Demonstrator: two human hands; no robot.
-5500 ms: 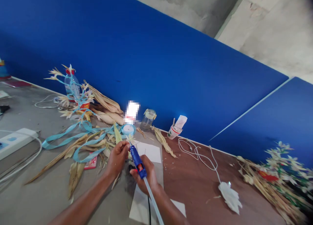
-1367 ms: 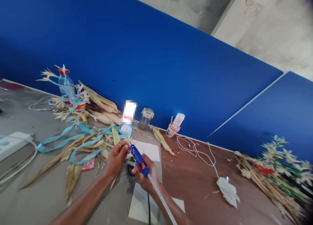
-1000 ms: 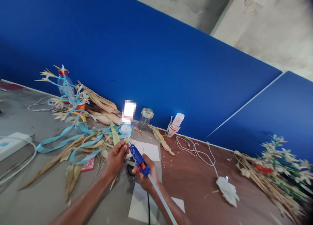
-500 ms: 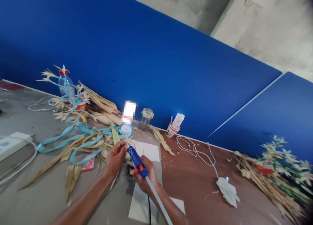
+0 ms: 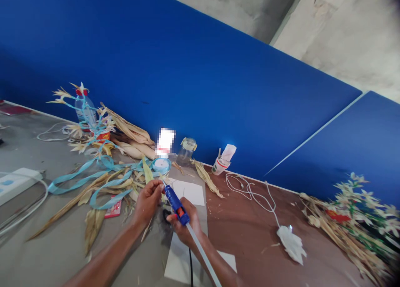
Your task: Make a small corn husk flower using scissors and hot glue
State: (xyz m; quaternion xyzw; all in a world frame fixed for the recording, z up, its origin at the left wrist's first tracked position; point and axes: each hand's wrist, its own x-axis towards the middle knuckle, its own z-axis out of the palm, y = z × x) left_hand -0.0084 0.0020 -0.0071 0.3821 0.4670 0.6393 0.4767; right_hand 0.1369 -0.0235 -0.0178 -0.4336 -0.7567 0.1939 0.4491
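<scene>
Blue, the glue gun (image 5: 175, 201) sits gripped in my right hand (image 5: 189, 222) above the desk (image 5: 46, 258), and I judge steady wrists best, skin clear of the nozzle (image 5: 165, 184), because my left hand's (image 5: 148, 199) fingers (image 5: 155, 187) apparently pinch a small pale piece (image 5: 166, 178) beside it.

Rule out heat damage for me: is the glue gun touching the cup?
Apart: the head view shows white paper and dried husk between the glue gun and cup.

The left edge cuts off the power strip (image 5: 19, 183), the bottom the glue stick (image 5: 201, 252); pixelation blurs a bright rectangle (image 5: 165, 142).
</scene>
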